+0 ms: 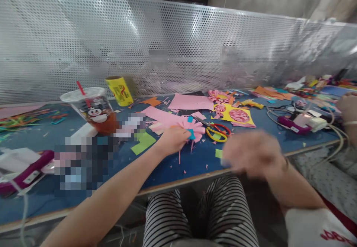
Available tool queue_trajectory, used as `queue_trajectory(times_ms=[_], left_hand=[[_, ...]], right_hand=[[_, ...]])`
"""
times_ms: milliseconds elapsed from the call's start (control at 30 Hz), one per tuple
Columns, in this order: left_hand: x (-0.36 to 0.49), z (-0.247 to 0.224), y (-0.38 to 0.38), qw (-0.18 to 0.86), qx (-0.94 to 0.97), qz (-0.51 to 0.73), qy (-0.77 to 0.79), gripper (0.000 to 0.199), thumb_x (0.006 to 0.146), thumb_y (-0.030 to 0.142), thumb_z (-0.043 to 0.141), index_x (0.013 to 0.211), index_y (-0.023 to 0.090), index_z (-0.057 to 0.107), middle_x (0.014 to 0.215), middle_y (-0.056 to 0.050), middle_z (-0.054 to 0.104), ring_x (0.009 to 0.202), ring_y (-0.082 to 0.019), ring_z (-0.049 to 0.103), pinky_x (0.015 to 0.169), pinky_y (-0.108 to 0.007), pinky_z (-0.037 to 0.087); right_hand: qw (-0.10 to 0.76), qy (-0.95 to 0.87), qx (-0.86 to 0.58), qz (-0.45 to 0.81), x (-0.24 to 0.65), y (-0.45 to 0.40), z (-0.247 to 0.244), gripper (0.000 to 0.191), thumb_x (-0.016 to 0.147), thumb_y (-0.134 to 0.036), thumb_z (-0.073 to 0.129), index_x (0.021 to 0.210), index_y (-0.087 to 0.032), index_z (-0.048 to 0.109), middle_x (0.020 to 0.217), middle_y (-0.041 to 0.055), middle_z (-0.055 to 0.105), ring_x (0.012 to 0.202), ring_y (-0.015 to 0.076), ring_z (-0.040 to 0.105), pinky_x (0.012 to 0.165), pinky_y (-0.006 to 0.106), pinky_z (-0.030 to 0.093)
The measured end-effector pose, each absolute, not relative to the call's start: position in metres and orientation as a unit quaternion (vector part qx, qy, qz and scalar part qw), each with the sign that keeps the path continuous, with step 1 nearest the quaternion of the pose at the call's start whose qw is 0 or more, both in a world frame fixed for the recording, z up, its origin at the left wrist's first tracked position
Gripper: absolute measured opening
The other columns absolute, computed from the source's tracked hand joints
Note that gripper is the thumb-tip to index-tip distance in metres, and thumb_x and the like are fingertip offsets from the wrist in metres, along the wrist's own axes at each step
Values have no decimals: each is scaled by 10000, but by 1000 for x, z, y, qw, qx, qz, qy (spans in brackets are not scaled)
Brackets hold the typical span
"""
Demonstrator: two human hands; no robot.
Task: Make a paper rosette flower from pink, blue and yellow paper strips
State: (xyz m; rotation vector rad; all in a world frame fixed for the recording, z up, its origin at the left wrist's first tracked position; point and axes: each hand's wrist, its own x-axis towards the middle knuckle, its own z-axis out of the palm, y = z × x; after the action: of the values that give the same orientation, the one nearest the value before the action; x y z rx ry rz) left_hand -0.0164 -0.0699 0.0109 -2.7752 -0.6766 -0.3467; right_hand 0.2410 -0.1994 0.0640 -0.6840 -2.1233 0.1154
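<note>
My left hand (pixel 176 140) is closed on a pink paper flower (pixel 197 127) that lies on the blue table, with blue paper pieces on it. Raised over the table's front edge, my right hand (pixel 252 152) is smeared by motion, and its fingers cannot be made out. Between the flower and my right hand lie scissors (pixel 219 131) with red and yellow handles. Behind the flower are sheets of pink paper (pixel 191 101) and a yellow card (pixel 234 114) bearing pink curled-paper rounds. Green paper (pixel 144 143) lies left of my left hand.
At the left stands a clear cup (pixel 97 110) with a red straw, near a yellow roll (pixel 119 91). A yellow glue gun (pixel 249 104) lies behind the scissors. Purple devices with cables sit at both sides. A perforated metal screen (pixel 173 42) runs behind. Another person's arm (pixel 348 109) shows at right.
</note>
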Motion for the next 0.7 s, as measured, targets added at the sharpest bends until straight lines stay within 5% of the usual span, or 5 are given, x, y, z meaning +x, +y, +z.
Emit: queue_trajectory(times_ms=[100,200,367,533,700], left_hand=[[-10,10,-78,83,-964,-101,-229,170,827,295,506,919,204,616,913,-66,667,871,-224,621,734,-325,457],[-10,10,-78,38,-963,-127,-234,192,827,301,511,948,215,632,959,-74,675,906,-227,620,776,-329,449],[-14,13,-73,-40,-947,-157,-276,256,843,312,498,1034,227,647,939,-68,693,900,-223,626,802,-335,447],[-16,13,-67,-120,-913,-212,-326,283,785,273,560,1044,233,665,848,-47,695,755,-192,619,723,-310,443],[-16,6,-62,-169,-897,-247,-325,234,755,204,546,939,220,690,888,-47,703,790,-196,620,727,-308,437]], right_hand=[[553,-713,-431,-29,327,-86,75,184,852,-361,453,889,-232,579,949,64,610,843,164,580,728,328,478],[457,-484,-725,-178,427,-17,49,150,720,-299,538,782,-164,556,901,178,609,860,220,532,745,374,423],[431,-450,-759,-188,531,11,-22,212,560,-294,645,640,-213,466,891,250,587,832,285,495,722,484,333],[226,-411,-863,-188,565,25,-57,286,513,-322,690,513,-207,429,820,242,597,790,340,547,669,507,316],[83,-414,-891,-170,570,27,-58,324,653,-205,575,899,-16,672,883,321,589,771,344,602,561,411,319]])
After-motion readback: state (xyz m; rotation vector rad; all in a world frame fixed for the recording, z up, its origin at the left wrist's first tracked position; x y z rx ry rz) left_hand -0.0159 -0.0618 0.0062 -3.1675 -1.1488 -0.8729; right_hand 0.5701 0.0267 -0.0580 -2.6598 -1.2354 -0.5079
